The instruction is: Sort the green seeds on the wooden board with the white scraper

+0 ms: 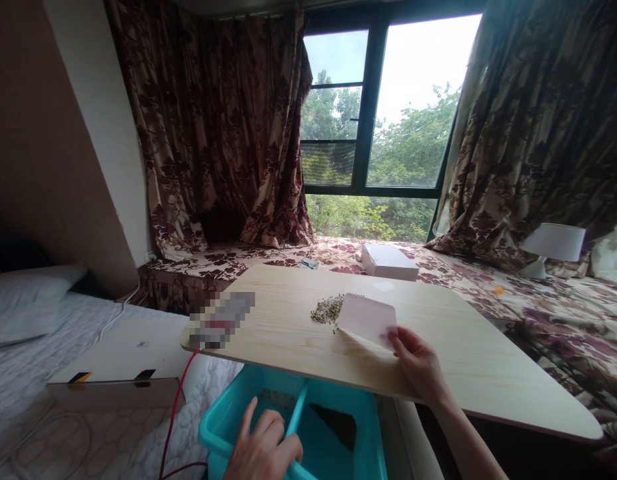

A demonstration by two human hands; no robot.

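Observation:
My right hand [421,365] pinches the near right corner of a thin, whitish flat plastic sheet [367,315]. The sheet is tilted over the wooden tabletop, its left edge beside a small pile of greenish-brown beans [326,311]. Below the table's near edge is a turquoise two-compartment bin [223,405]. My left hand [262,440] is on the bin with the index finger raised and the other fingers curled at its middle divider. In the right compartment lies a patch of dark green beans [338,423]; a few pale grains show in the left one.
The light wooden tabletop [468,360] has a pixelated object [221,320] at its left end. A red cable [176,393] hangs from there. A white box [123,360] lies on the bed to the left. Behind stand another white box [390,260] and a lamp [556,241].

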